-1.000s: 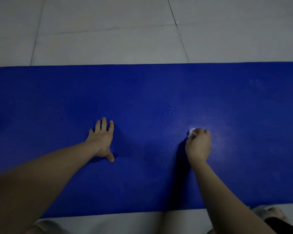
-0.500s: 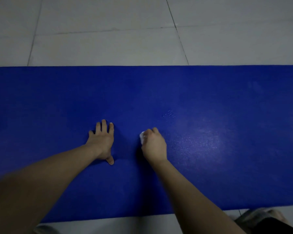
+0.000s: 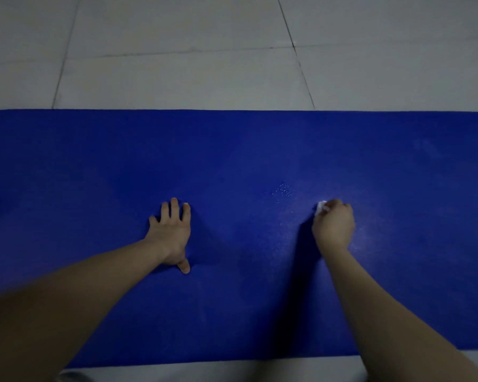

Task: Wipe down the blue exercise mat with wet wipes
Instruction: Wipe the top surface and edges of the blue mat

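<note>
While the right hand (image 3: 334,227) kept its fingers curled tight round a small wad of white wipe (image 3: 321,207), of which only a corner showed past the knuckles, it pressed that wad onto the blue mat (image 3: 94,161). The mat lay flat on the pale tiled floor (image 3: 177,73) and stretched out under and to both sides of the hands. The left hand (image 3: 173,235) lay flat on it, fingers straight and a little spread, thumb turned toward the body, holding nothing.

To do this stroke well, the flat hand likely needed to keep its weight down so the mat did not creep. The wiping hand would do best with even pressure and overlapping passes. A cluster of droplets (image 3: 284,189) sat just beyond the wipe, toward the flat hand, and looked as if the next pass should take it in. The wad was small, so unfolding it or fetching a fresh one might soon have helped. The strip beyond both sets of fingertips looked dry, so probably not yet wiped.

Half a second before, the wiping hand had been close beside the flat hand. It had since swept outward, well apart from it, close to where it had been a second before. The flat hand had not moved.
</note>
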